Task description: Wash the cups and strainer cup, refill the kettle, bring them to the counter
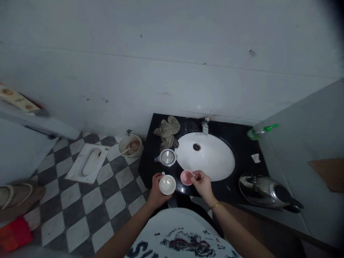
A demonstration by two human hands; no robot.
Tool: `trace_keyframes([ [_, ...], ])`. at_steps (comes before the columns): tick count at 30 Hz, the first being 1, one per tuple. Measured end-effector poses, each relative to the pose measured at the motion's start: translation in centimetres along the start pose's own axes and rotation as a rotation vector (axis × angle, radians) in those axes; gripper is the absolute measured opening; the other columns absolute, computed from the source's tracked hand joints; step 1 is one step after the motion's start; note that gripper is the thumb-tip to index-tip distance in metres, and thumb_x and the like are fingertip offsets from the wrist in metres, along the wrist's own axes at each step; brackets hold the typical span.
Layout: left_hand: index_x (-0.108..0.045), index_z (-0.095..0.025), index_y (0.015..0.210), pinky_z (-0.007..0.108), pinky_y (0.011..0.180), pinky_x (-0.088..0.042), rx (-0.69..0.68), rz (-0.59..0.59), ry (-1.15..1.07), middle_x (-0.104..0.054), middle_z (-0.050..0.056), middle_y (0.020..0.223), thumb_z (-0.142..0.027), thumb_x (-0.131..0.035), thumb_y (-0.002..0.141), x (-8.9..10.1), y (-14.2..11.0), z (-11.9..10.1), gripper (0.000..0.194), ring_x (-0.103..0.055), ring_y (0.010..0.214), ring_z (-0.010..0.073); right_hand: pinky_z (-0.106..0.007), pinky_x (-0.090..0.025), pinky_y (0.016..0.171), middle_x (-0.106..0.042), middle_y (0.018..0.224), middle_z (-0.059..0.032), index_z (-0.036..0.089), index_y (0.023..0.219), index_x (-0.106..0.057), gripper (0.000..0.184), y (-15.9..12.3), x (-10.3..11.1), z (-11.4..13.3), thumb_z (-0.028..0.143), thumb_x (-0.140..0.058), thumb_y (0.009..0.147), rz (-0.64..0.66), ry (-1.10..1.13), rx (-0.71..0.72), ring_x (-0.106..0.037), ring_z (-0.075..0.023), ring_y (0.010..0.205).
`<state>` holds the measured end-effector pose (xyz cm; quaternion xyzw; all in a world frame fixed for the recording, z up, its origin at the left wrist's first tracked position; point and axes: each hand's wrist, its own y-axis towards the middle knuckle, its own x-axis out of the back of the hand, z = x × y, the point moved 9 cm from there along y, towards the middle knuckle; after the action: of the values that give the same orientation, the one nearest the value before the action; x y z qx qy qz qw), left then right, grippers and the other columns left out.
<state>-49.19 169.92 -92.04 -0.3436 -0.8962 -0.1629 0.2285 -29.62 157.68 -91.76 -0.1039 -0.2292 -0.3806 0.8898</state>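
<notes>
My left hand (157,191) is wrapped round a white cup (167,185), whose mouth faces up toward me near the counter's front edge. Pinched at its rim, a small pink cup (186,177) is in my right hand (201,182), just right of the white one. The two cups are apart. Beyond them, on the black counter (146,168), sits a round lidded pot with a metal strainer-like top (168,157). The white oval sink (215,157) lies ahead and to the right of the pink cup.
A crumpled grey-brown cloth (168,130) lies left of the faucet (205,125). On the right are a green-capped bottle (254,134), a white scrap (256,158) and a metal kettle (259,190). A bucket with a dipper (130,146) and a squat toilet (88,163) are on the left.
</notes>
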Motion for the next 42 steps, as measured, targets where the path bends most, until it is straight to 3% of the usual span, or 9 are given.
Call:
trace_keyframes([
  [6,-0.037,-0.020,0.111,0.054,0.102,-0.035,-0.064,0.052,-0.117,-0.027,0.018,0.137,-0.029,-0.081,0.055,1.0,-0.1,-3.9,0.072,-0.037,0.128,0.0338,-0.026,-0.041,0.051,-0.056,0.054,0.0007,0.018,0.077,-0.063,0.023,0.6,-2.9,-1.0,0.040,-0.059,0.076,0.059,0.015,-0.003,-0.051,-0.0152,0.050],
  [11,-0.031,-0.022,0.111,0.052,0.099,-0.039,-0.188,-0.023,-0.156,-0.040,0.017,0.129,-0.025,-0.082,0.055,0.2,1.6,-8.7,0.075,-0.042,0.124,0.0308,-0.030,-0.048,0.065,-0.062,0.089,-0.0061,0.018,0.115,-0.054,0.042,-0.8,0.6,2.7,0.043,-0.056,0.081,0.043,0.148,0.014,-0.058,-0.0176,0.072],
  [16,-0.026,-0.017,0.129,0.054,0.096,-0.041,-0.143,0.078,-0.085,-0.036,0.020,0.129,-0.033,-0.082,0.052,-3.8,4.5,-12.0,0.096,-0.045,0.120,0.0348,-0.036,-0.045,0.091,-0.052,0.123,-0.0099,0.022,0.130,-0.037,0.092,-3.3,4.0,6.2,0.038,-0.083,0.053,0.133,0.494,0.015,-0.053,-0.0246,0.109],
  [23,-0.055,-0.016,0.110,0.033,0.065,-0.057,0.228,0.868,-0.379,-0.064,0.008,0.098,-0.053,-0.067,0.069,-11.8,8.8,-15.1,0.056,-0.063,0.090,0.0215,-0.037,-0.050,0.082,-0.064,0.098,-0.0067,0.020,0.109,-0.047,0.068,-0.3,11.0,0.7,0.036,-0.081,0.052,-0.064,0.655,-0.222,-0.063,-0.0214,0.087],
  [26,-0.060,-0.013,0.089,0.029,0.055,-0.056,0.277,0.886,-0.309,-0.067,0.007,0.081,-0.060,-0.061,0.071,-14.3,11.2,-15.4,0.051,-0.065,0.075,0.0198,-0.040,-0.051,0.082,-0.065,0.098,-0.0099,0.019,0.114,-0.047,0.069,-0.1,15.9,0.3,0.043,-0.078,0.057,-0.146,0.567,-0.149,-0.064,-0.0240,0.090],
  [29,-0.058,-0.013,0.082,0.031,0.060,-0.057,0.294,0.849,-0.212,-0.067,0.007,0.077,-0.060,-0.064,0.068,-16.7,13.5,-14.5,0.050,-0.067,0.077,0.0207,-0.045,-0.043,0.095,-0.057,0.120,-0.0151,0.021,0.123,-0.046,0.066,-3.1,25.3,-1.0,0.044,-0.072,0.068,-0.502,0.175,0.013,-0.054,-0.0271,0.112],
  [33,-0.055,-0.013,0.077,0.031,0.064,-0.056,0.309,0.773,-0.017,-0.067,0.006,0.070,-0.052,-0.067,0.069,-18.1,17.2,-12.5,0.041,-0.068,0.074,0.0203,-0.052,-0.039,0.096,-0.063,0.104,-0.0158,0.016,0.100,-0.061,0.049,-7.9,34.8,-10.1,0.054,-0.067,0.069,-0.774,-0.155,-0.156,-0.056,-0.0305,0.102],
  [37,-0.056,-0.013,0.073,0.029,0.059,-0.054,0.298,0.784,0.163,-0.068,0.007,0.070,-0.047,-0.066,0.073,-18.5,20.3,-12.4,0.035,-0.068,0.072,0.0203,-0.048,-0.046,0.086,-0.068,0.087,-0.0118,0.017,0.087,-0.065,0.052,-7.7,34.9,-18.7,0.063,-0.067,0.062,-0.584,0.063,-0.254,-0.062,-0.0280,0.086],
  [42,-0.057,-0.012,0.073,0.027,0.058,-0.053,0.329,0.822,0.362,-0.066,0.004,0.070,-0.038,-0.056,0.085,-17.5,22.4,-13.5,0.029,-0.065,0.067,0.0149,-0.036,-0.053,0.069,-0.071,0.080,-0.0083,0.017,0.086,-0.065,0.051,-6.2,32.6,-18.0,0.058,-0.075,0.057,-0.490,0.235,-0.201,-0.065,-0.0225,0.073],
])
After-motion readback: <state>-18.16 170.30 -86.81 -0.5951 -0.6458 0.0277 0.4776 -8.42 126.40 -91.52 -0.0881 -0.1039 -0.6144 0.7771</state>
